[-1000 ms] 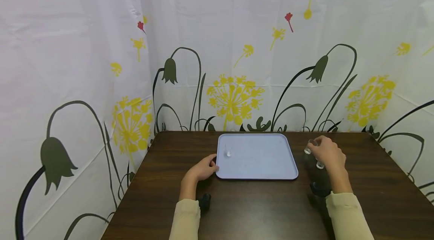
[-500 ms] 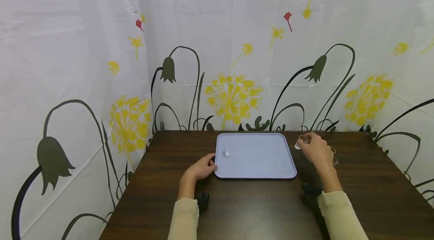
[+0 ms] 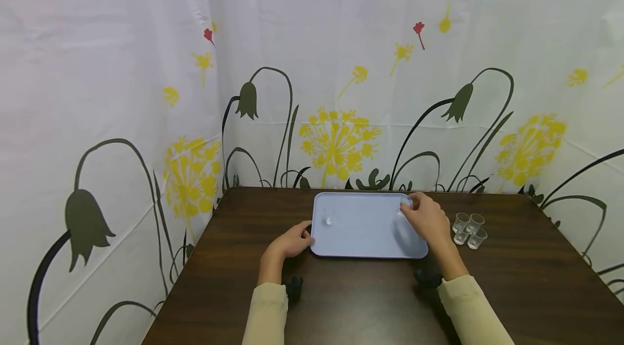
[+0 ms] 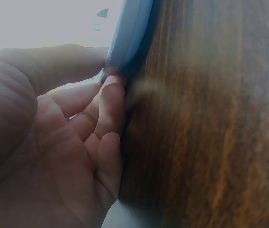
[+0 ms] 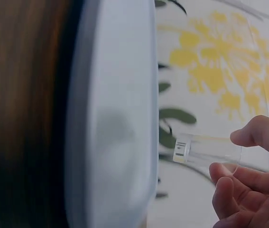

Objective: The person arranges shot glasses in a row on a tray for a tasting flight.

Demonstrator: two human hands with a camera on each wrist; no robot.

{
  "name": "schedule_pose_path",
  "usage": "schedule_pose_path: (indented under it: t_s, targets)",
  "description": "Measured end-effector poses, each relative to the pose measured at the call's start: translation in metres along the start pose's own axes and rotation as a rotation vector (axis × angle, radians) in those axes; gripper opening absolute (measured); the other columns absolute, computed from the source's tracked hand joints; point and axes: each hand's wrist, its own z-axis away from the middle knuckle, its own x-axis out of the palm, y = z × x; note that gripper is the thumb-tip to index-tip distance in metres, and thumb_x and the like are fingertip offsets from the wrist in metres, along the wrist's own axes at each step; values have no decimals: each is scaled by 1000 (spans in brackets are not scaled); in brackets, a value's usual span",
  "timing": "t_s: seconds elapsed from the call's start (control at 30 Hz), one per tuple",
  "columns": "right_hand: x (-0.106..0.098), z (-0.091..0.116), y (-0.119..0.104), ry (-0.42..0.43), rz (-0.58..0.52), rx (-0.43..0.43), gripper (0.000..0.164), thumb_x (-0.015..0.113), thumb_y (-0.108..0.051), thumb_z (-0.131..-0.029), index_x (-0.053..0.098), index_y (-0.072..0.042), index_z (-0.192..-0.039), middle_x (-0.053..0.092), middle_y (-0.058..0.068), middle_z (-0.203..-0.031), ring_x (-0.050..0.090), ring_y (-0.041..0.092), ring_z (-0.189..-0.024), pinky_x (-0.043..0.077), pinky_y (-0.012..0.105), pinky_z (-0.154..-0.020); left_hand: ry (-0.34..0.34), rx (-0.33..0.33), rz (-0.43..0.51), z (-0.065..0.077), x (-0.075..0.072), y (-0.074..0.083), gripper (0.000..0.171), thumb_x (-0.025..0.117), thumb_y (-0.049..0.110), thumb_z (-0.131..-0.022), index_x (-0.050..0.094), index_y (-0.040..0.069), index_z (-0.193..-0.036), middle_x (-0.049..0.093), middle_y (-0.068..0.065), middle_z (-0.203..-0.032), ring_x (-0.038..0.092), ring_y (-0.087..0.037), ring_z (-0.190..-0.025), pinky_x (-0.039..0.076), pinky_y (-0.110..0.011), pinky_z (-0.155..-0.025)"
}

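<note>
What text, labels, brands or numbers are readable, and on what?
Readable text: none in any view.
Glass in the right hand: dark marks at its base; too small to tell if lettering or reflection.
Other glasses: too small to tell.
Tray: none seen.
Curtain: printed flowers, no words.

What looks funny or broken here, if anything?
Nothing stands out. Four clear cups stand together on the table, one cup stands on the tray, and the right hand holds another cup. I see no spill; tiny cracks would be too small to see.
</note>
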Motion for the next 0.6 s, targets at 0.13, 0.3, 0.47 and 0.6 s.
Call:
schedule_pose_path:
  t_s: [0.13, 0.3, 0.47, 0.6]
  targets:
    - [14, 2, -13, -24, -5, -43, 48, 66, -45, -100, 70, -11, -134, 75, 6, -106, 63, 24, -77, 42, 38, -62, 12, -57, 21, 8, -1, 18, 62, 63, 13, -103, 43, -6, -158, 54, -5, -93, 52, -18, -83, 41, -34, -81]
    - [26, 4, -25, -40, 0, -79, 45, 67, -44, -99, 71, -13, -132, 75, 2, -104, 64, 22, -77, 44, 39, -62, 29, -81, 13, 12, 1, 22, 61, 64, 14, -104, 44, -4, -159, 55, -5, -96, 52, -17, -85, 40, -32, -79]
    - [35, 4, -37, -54, 35, -132, 43, 69, -43, -98, 73, -16, -131, 77, -1, -105, 66, 20, -85, 53, 48, -72, 34, -80, 9, 12, 1, 21, 61, 64, 13, -104, 44, -4, -159, 55, -5, -97, 52, -18, -84, 40, -32, -79]
    - [40, 1, -48, -97, 40, -174, 44, 71, -42, -98, 73, -14, -131, 79, -1, -104, 66, 18, -85, 54, 45, -74, 33, -79, 5, 11, 0, 21, 62, 64, 13, -103, 44, -5, -159, 55, -6, -96, 51, -18, -83, 40, -32, -78]
